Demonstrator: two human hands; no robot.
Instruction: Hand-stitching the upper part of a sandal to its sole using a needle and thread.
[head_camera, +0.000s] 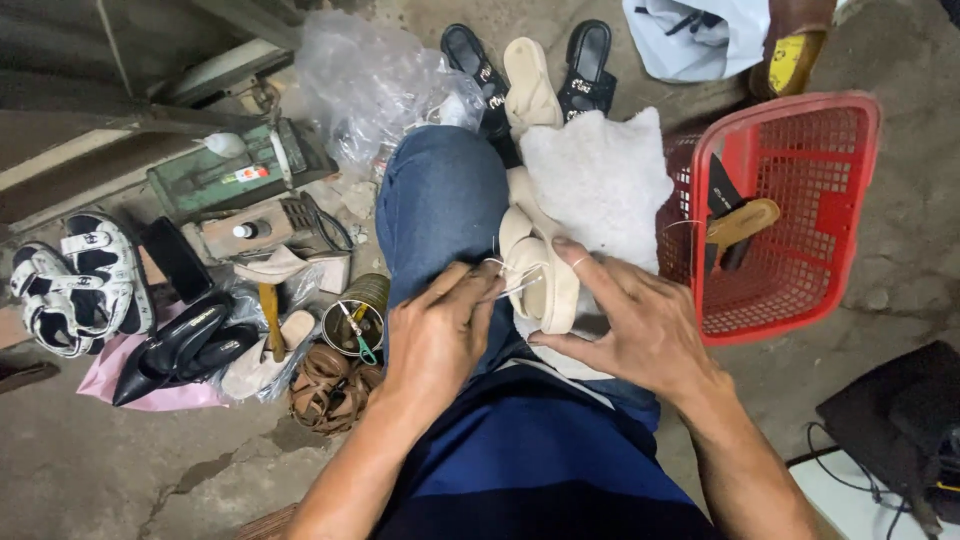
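L hand (440, 335) grip pinching thread (507, 288); R hand (635, 320) grip holding cream sandal (545, 280) on lap.

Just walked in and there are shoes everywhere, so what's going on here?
A person sits with a cream sandal on their lap over a white cloth. The right hand steadies the sandal while the left hand pinches a thread at it. A red basket stands to their right.
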